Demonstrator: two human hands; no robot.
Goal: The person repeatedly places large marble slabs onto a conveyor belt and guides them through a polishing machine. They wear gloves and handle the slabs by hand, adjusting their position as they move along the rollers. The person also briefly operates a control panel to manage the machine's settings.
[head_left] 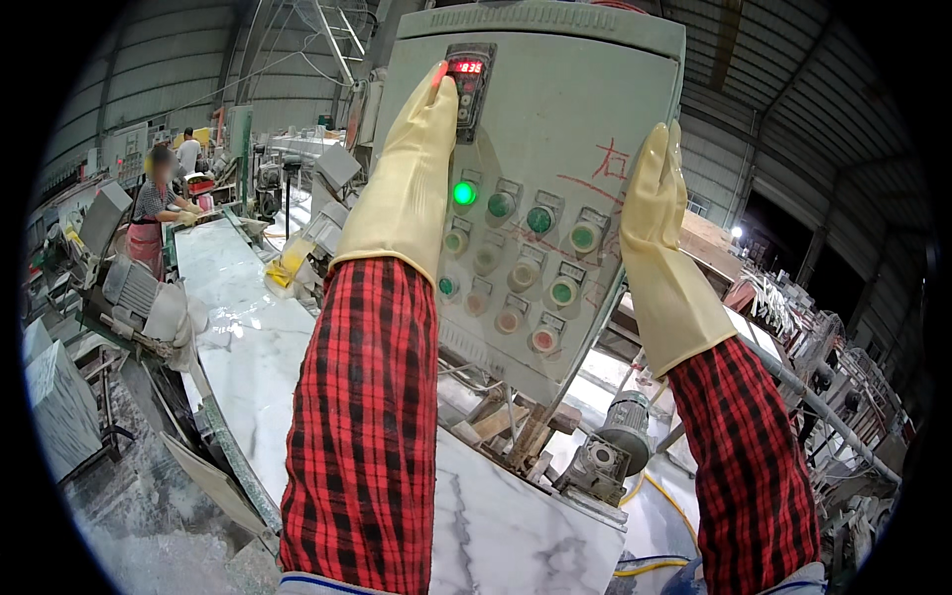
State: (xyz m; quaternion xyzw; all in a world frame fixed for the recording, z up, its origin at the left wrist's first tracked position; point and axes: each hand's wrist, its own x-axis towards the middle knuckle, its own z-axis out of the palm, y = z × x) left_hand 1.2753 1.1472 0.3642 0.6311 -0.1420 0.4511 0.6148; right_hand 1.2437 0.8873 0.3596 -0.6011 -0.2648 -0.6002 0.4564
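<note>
A grey-green control cabinet [555, 109] stands tilted in front of me. My left hand [420, 134], in a cream rubber glove, reaches up its left side. Its fingers are stretched out, the tips beside a small black control unit [476, 97] with glowing red digits; whether they touch it I cannot tell. My right hand [654, 203], gloved alike, lies along the cabinet's right edge with straight fingers and grasps nothing visible. Between the hands are rows of push buttons, including a lit green button [464, 193], a dark green button [540, 219] and a red button [544, 339].
White veined stone slabs [243, 317] lie below and run off to the left. An electric motor [627, 424] sits under the cabinet, near a yellow hose [678, 508]. Another person [156, 213] stands at the far left by machinery. Metal rails [818, 407] line the right.
</note>
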